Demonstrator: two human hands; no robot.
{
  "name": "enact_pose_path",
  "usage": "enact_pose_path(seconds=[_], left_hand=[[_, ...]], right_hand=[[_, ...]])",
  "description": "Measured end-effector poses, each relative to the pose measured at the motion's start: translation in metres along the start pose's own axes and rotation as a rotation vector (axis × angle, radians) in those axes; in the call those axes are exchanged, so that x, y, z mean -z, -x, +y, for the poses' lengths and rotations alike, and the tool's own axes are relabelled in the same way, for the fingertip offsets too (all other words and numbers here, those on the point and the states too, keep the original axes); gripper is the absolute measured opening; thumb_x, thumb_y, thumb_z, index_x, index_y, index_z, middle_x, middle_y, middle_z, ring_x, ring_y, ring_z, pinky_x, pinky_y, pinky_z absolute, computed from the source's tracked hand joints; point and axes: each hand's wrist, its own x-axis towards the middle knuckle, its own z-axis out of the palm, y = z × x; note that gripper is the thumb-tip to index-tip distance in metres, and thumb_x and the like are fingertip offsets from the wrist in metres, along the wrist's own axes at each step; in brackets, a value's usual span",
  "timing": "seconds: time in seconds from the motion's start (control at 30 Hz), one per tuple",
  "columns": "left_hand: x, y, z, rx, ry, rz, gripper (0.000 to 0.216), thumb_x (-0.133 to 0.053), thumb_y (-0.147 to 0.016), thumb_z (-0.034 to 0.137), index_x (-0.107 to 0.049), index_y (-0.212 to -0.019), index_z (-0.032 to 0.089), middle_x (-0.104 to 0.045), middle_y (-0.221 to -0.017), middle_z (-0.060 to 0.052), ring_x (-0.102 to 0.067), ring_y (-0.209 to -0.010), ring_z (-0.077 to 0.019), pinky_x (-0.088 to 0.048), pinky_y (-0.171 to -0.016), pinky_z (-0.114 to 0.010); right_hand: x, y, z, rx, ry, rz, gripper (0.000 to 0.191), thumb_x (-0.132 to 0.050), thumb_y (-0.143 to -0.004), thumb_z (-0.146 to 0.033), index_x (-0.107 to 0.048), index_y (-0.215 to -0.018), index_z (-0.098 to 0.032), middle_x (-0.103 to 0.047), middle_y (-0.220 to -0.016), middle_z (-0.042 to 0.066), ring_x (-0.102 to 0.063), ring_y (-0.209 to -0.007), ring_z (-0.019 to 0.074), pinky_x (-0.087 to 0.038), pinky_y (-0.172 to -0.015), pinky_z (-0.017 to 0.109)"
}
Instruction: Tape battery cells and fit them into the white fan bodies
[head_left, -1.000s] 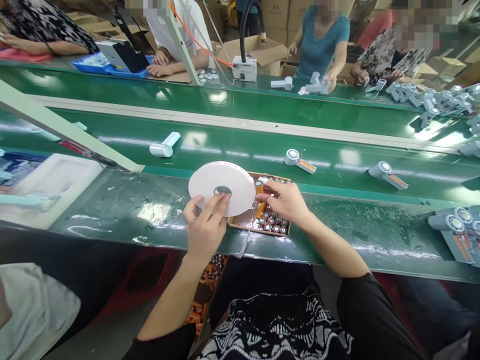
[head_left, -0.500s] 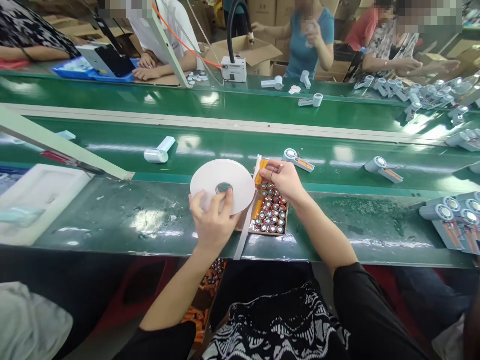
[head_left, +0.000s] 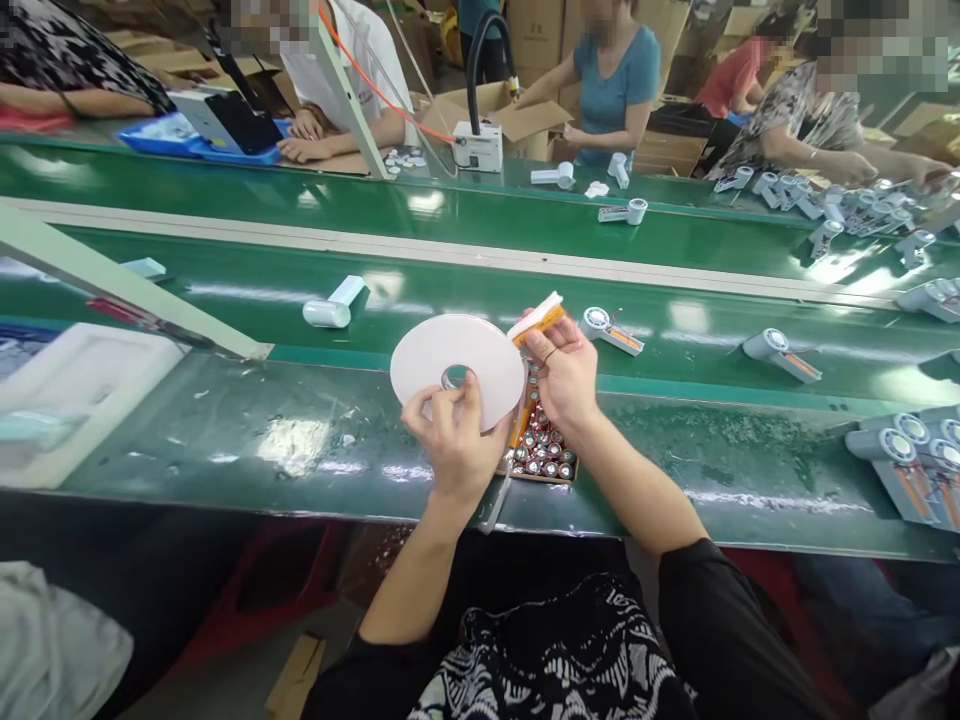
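My left hand (head_left: 454, 435) grips a large white roll of tape (head_left: 420, 360), with a finger at its central hole. My right hand (head_left: 566, 370) pinches an orange battery (head_left: 551, 318) with a white strip of tape along its upper side, tilted up beside the roll's right edge. Below both hands is a shallow box (head_left: 551, 479) packed with several small round batteries with red wires; part of it is hidden by my hands. A pale strip (head_left: 495, 505) hangs over the bench edge beside the box.
Fan bodies with orange batteries (head_left: 613, 330) lie on the green conveyor belt (head_left: 435, 290). More fans (head_left: 904, 450) cluster at the right of the bench. A white foam tray (head_left: 105, 390) sits at left. Co-workers sit across the line beside a small white machine (head_left: 480, 148).
My right hand has turned and raised the orange battery from upright to a slant pointing up and right. The roll, in my left hand, has shifted slightly right.
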Motion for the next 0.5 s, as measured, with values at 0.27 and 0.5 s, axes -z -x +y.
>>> enact_pose_path(seconds=[0.27,0.5], left_hand=[[0.059,0.067,-0.134,0.206,-0.146,-0.338,0.059,-0.084,-0.087,0.047,-0.072,-0.138,0.020,-0.068,-0.110,-0.016,-0.055,-0.118,-0.0385,-0.046,-0.113,-0.059],[0.044,0.052,-0.251,0.447,-0.186,-0.458,0.058,-0.068,-0.093,0.057,-0.069,-0.142,0.026,-0.069,-0.141,-0.018,-0.051,-0.142,-0.0422,-0.038,-0.125,-0.061]], right_hand=[[0.124,-0.103,-0.110,0.400,0.317,0.333,0.040,-0.076,-0.083,-0.020,-0.065,-0.119,-0.030,-0.075,-0.130,0.010,-0.076,-0.124,0.0203,-0.062,-0.105,0.039],[0.245,0.029,-0.103,-0.019,0.602,0.627,0.058,-0.096,-0.040,-0.045,-0.074,-0.094,-0.043,-0.078,-0.118,0.024,-0.069,-0.135,0.0421,-0.059,-0.104,0.058]])
